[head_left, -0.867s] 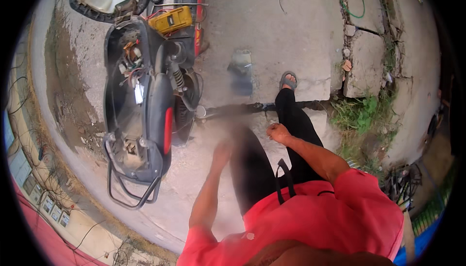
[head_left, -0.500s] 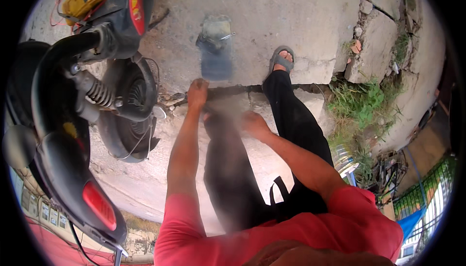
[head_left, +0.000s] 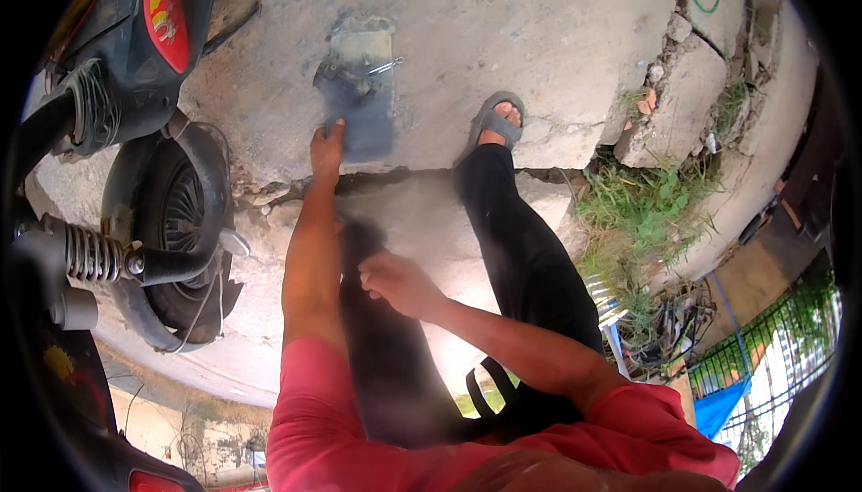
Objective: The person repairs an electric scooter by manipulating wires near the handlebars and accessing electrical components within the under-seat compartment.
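My left hand reaches forward to the left edge of a flat dark grey sheet on the concrete. Its fingers are bent and the thumb lies by that edge; whether they pinch the sheet I cannot tell. On the sheet's far part sit a dark lumpy piece and a pale yellowish-grey block. A thin shiny metal piece lies beside them. My right hand is curled closed above my left trouser leg, nearer to me; anything inside it is hidden.
A scooter or motorbike with a black wheel, a coil spring and a red panel fills the left side. A cracked step edge crosses the ground. My sandalled foot stands beyond it. Grass grows at right.
My left hand has moved forward to the sheet's left edge. My right hand has come left and closer to my body. The view has shifted, so the scooter appears farther left.
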The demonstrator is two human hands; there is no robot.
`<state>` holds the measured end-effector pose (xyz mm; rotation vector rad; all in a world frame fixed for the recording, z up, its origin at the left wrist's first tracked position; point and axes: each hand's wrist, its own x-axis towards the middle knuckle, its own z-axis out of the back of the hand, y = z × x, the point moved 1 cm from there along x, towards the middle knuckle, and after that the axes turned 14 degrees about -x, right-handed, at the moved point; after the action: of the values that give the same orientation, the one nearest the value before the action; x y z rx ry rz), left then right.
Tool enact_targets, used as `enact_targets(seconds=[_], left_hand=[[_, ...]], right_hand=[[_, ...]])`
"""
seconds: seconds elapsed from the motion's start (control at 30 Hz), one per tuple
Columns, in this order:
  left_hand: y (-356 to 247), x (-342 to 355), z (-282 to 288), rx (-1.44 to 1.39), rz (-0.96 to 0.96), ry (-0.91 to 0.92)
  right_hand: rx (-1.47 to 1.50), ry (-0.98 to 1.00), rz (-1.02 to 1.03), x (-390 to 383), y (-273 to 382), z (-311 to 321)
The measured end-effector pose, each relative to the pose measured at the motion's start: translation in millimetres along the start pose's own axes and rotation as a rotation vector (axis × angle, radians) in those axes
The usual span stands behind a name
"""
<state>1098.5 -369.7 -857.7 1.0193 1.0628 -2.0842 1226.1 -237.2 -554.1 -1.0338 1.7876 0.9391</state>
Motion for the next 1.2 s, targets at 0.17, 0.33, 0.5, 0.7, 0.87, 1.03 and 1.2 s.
enact_targets(seconds=[0.17,0.33,0.5,0.7,0.87,1.03,1.2], left_hand=[[11,5,-7,-0.184,-0.024,0.015],[2,-1,-7,-0.101,-0.194,-0.017],[-14,-11,-4,-0.055,-0.222,0.027],[-39,-61,8,-0.227,-0.371,0.074],[-45,-112,23,-0.183,-0.322,0.09],[-39,-161,42,-0.132,-0.275,0.109],[-37,-199,59,-0.059,-0.171,0.129]], right_hand=[[-0.041,-0.01,-0.061,0,41,15],[-0.017,-0.026,-0.015,13,39,28],[0.042,-0.065,-0.005,15,44,32],[-0.119,-0.166,0.102,20,57,55],[0.226,-0.396,0.161,19,74,75],[0.114,-0.686,0.251,21,83,116],[0.039,-0.772,0.374,23,83,129]])
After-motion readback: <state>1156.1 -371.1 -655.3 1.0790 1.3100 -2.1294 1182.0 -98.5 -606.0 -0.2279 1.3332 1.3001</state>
